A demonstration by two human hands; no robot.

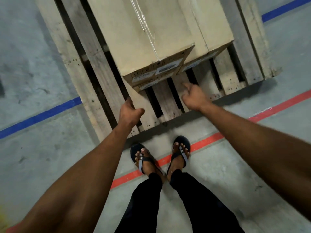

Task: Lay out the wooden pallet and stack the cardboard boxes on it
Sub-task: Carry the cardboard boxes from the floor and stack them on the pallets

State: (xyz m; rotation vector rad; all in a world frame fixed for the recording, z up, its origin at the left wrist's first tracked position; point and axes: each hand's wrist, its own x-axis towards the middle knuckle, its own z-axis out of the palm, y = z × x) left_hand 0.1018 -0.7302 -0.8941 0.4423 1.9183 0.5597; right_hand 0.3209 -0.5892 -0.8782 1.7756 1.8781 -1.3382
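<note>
A wooden pallet (94, 68) lies flat on the concrete floor in front of me. On it rest long cardboard boxes: a taped one (143, 31) on top of another at the middle, and a lower box (213, 27) beside them on the right, all with labels on their near ends. My left hand (130, 113) hovers over the pallet's near slats, fingers loosely curled, holding nothing. My right hand (193, 95) is stretched toward the near end of the boxes, fingers apart and empty, not touching them.
My two feet in sandals (161, 155) stand just short of the pallet's near edge on a red floor line (210, 140). A blue line (38, 116) runs across the floor on the left and another at the top right (284, 10).
</note>
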